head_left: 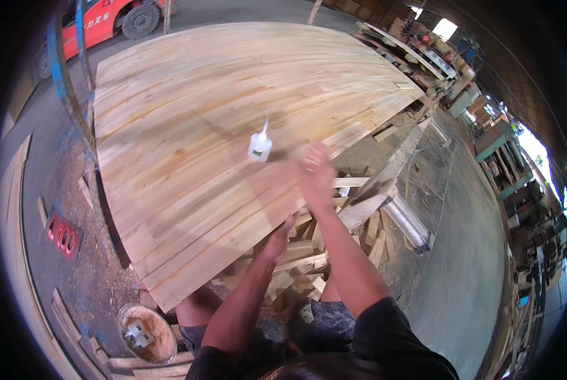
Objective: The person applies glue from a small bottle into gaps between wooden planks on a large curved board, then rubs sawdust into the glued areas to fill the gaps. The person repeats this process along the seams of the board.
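A broad wooden panel (188, 133) made of many joined strips lies before me. At its near edge is my left hand (281, 232), touching the wood, its fingers mostly hidden. My right hand (315, 166) is over the panel's right edge, smeared by motion, so its fingers do not show clearly. To the left of that hand, a white plastic bottle (258, 149) with a thin pointed nozzle stands upright on the panel.
Wood offcuts (302, 256) lie heaped below the near edge. A metal cylinder (407, 221) on a frame stands right. A round bucket (147, 335) holding a white container sits lower left, below a blue post (64, 88). A red forklift (106, 22) is behind.
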{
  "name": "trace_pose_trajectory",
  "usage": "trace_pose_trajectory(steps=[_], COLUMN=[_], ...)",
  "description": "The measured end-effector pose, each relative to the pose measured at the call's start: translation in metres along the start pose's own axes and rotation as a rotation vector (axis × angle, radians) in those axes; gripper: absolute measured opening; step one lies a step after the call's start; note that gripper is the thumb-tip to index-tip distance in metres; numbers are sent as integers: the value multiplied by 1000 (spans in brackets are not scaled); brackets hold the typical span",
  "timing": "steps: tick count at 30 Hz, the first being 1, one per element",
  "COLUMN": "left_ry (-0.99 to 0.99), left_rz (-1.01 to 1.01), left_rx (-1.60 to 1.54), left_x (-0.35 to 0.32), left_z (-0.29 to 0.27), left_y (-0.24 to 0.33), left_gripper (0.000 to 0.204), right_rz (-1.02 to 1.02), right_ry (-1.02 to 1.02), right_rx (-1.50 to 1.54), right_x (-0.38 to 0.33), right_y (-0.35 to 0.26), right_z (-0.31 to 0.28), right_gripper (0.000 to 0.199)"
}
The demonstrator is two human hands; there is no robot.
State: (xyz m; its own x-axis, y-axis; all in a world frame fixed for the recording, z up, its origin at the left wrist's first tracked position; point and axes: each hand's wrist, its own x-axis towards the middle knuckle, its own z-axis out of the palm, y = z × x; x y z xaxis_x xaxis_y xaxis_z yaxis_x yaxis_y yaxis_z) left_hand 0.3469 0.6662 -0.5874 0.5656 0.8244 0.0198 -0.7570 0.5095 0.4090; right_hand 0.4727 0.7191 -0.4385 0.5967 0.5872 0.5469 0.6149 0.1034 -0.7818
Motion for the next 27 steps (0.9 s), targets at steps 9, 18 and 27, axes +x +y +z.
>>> trace_pose_trajectory(steps=[9, 18, 27], left_ry=[11, 97, 46], left_rz=[-85, -151, -262], left_rx=[129, 331, 314], left_x=[-8, -10, -7], left_z=[21, 18, 4], left_y=[8, 12, 0], left_gripper=[60, 62, 54], right_rz=[1024, 967, 905], right_ry=[-47, 35, -35], right_rx=[540, 661, 733], right_x=[-47, -47, -55], right_y=[3, -3, 33], right_z=[-50, -36, -34], right_gripper=[45, 40, 44])
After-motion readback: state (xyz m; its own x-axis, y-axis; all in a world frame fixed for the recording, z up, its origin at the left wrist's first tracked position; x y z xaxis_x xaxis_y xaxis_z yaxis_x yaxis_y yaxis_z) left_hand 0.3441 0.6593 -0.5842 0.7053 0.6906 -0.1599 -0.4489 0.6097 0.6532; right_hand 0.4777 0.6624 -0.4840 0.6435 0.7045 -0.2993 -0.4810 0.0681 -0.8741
